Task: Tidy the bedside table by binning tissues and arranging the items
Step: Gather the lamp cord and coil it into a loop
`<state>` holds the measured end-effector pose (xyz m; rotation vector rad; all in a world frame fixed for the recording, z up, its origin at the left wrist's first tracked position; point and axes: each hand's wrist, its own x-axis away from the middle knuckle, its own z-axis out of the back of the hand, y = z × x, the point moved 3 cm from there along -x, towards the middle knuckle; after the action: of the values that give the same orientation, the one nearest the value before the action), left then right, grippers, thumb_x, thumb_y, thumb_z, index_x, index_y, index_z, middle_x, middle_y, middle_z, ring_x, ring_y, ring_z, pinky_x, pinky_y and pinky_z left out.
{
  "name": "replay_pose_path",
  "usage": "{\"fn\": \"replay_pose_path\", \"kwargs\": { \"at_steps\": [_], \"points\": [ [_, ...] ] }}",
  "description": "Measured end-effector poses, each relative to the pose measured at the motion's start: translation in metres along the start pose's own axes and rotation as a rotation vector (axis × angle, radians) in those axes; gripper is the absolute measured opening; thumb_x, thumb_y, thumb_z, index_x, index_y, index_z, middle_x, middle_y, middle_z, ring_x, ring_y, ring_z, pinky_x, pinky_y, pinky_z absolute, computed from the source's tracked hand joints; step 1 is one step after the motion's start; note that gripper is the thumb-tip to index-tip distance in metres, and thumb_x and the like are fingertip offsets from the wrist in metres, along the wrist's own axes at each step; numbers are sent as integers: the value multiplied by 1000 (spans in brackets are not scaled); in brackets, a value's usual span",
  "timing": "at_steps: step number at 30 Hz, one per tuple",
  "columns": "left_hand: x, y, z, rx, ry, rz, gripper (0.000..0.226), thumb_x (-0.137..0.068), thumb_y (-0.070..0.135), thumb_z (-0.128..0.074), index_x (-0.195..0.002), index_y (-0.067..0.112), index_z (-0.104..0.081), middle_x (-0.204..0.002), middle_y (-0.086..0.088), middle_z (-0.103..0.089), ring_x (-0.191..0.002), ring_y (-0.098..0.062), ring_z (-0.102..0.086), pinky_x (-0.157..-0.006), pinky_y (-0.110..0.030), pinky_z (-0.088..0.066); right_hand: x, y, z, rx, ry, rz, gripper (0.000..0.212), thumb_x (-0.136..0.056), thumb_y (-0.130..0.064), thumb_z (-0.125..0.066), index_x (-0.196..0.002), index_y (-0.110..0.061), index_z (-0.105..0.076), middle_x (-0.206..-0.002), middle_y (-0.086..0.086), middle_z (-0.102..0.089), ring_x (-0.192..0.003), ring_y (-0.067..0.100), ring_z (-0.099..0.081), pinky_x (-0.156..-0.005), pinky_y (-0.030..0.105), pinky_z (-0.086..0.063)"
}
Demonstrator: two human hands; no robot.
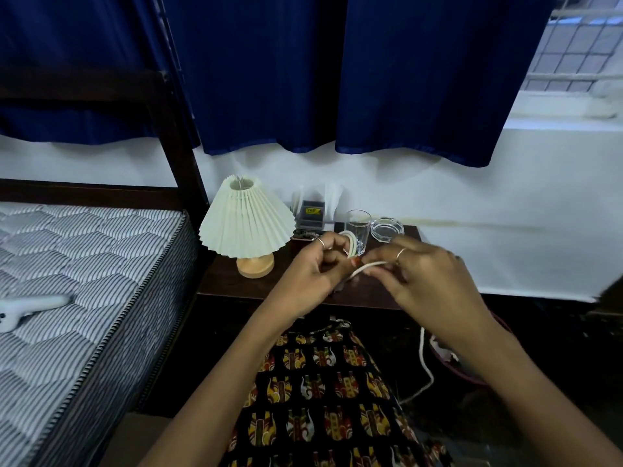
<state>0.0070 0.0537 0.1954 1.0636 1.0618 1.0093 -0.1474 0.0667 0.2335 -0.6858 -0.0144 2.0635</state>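
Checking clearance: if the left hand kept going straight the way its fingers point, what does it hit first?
Probably the drinking glass: the left hand, holding the coiled white cable, points up-right toward it. Depth is unclear.

The left hand covers most of the coiled white cable, so only the coil's upper curve shows, and the count of loops cannot be told. The right hand hides the run of cable past the fingertips. The lamp shade masks its stem and the left rear of the bedside table. The dark box behind it carries a yellow label too small to read; its lower part sits behind the shade and hand. A white object on the mattress is cut by the left edge. Floor cords vanish behind the right forearm.
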Motion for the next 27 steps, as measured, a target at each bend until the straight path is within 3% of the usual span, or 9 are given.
{"fn": "replay_pose_path", "kwargs": {
  "at_steps": [3, 6, 8, 10, 17, 22, 27],
  "points": [
    [2, -1, -2, 0, -16, 33, 13, -96, 8, -47, -105, -1, -51, -70, -10, -53, -67, -17, -50, -67, -30, -43, -14, 7, -1, -261, -28, 11, 16, -78, -19, -74, -93, -24, -73, -79, -9, -54, -61, 3, -46, -62, 11, -35],
    [5, 2, -4, 59, -9, 72, 18, -99, 17, -41, -104, 8, -56, -79, -10, -50, -73, -15, -49, -68, -22, -41, -22, 8, 2, -398, -43, -1, 15, -79, -13, -72, -93, -19, -75, -82, -1, -60, -65, 3, -50, -64, 8, -36],
    [7, 3, -7, 117, -15, 84, 25, -100, 25, -37, -98, 11, -57, -71, -1, -48, -71, -12, -45, -67, -20, -38, -26, 11, 3, -440, -37, -23, 14, -81, -14, -71, -93, -18, -75, -88, 0, -64, -77, 2, -59, -72, 12, -44],
    [9, 4, -11, 134, -17, 88, 29, -100, 30, -34, -91, 15, -57, -65, 8, -44, -63, -5, -41, -60, -15, -38, -28, 14, 1, -467, -29, -63, 13, -81, -14, -70, -92, -19, -75, -90, -2, -65, -86, 7, -62, -82, 26, -49],
    [5, -5, -15, 160, 36, 81, 24, -99, 30, -40, -93, 16, -58, -54, 14, -40, -52, -3, -35, -54, -17, -31, -26, 25, -13, -561, -5, -87, 13, -82, -14, -70, -92, -21, -73, -93, -5, -65, -94, 12, -64, -89, 42, -51],
    [6, 0, -15, 177, 17, 78, 28, -99, 30, -39, -95, 12, -59, -56, 12, -37, -52, -4, -34, -55, -18, -29, -17, 29, -14, -692, 23, -123, 21, -90, -17, -60, -101, -33, -67, -116, -10, -63, -114, 4, -58, -102, 36, -47],
    [6, 3, -15, 219, 39, 70, 29, -99, 32, -41, -95, 14, -62, -64, 4, -40, -53, -5, -33, -58, -25, -27, -13, 32, -18, -707, -3, -160, 30, -93, -38, -47, -121, -35, -58, -141, -15, -48, -131, -6, -39, -111, 26, -32]
  ]
}}
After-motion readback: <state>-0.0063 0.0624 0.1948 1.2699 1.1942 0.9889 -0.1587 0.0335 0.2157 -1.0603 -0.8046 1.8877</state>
